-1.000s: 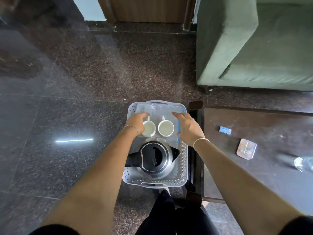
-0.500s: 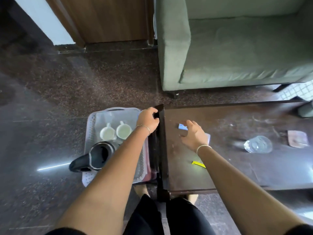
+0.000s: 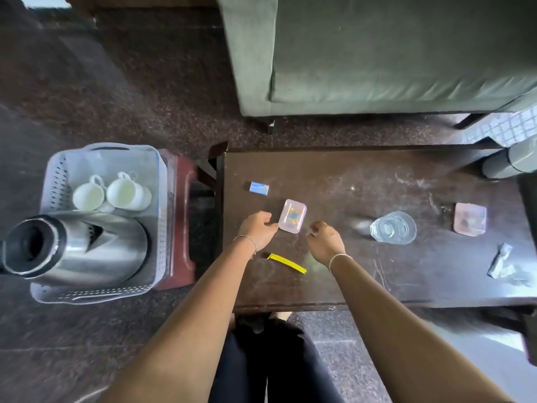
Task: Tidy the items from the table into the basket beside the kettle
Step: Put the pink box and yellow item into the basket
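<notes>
Pink pack flat on the tabletop, flanked by both hands. Left hand: loose, fingertips touching the pack's near corner (not clasped round it). Right hand: just beside the pack's other side, loosely curled, empty. Beyond the pack, a blue box; nearer, a yellow strip. Farther right, a glass, a second pack, a wrapper. Left of the tabletop, the basket, with kettle and two cups inside.

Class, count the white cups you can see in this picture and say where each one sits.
2. Both sit in the basket beyond the kettle: the left cup and the right cup, side by side. The kettle may hide others.
</notes>
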